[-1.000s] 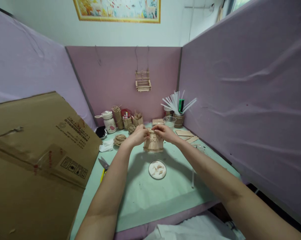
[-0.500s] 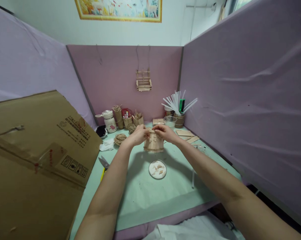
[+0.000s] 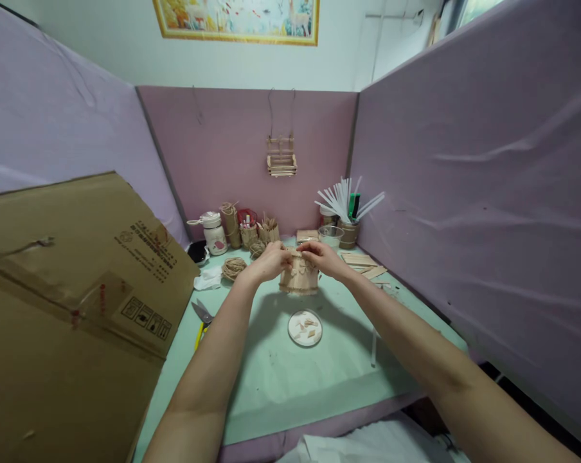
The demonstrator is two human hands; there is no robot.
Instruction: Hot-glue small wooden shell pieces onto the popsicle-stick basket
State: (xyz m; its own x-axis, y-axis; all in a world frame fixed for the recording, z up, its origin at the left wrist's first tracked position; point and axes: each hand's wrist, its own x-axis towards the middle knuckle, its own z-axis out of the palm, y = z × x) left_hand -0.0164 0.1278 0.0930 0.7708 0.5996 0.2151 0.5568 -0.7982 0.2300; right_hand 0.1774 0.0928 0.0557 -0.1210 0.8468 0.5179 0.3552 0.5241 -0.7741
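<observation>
A small round pot-shaped piece made of pale wooden slats is held up above the table, with a twine-like trim round its lower edge. My left hand is closed on its left upper side. At the upper right rim, the fingers of my right hand are pinched against the wood; whether a small chip is between them is hidden. Below the piece stands a round white dish with several small wooden chips in it.
A big cardboard box fills the left side. Scissors with yellow handles lie by my left forearm. Twine, a white jar, wooden strips and a pot of white glue sticks line the back. A white stick lies at right.
The whole view has shifted slightly, so everything appears a little further right. Both hands keep their places on the wooden piece, with hardly any movement of the fingers.
</observation>
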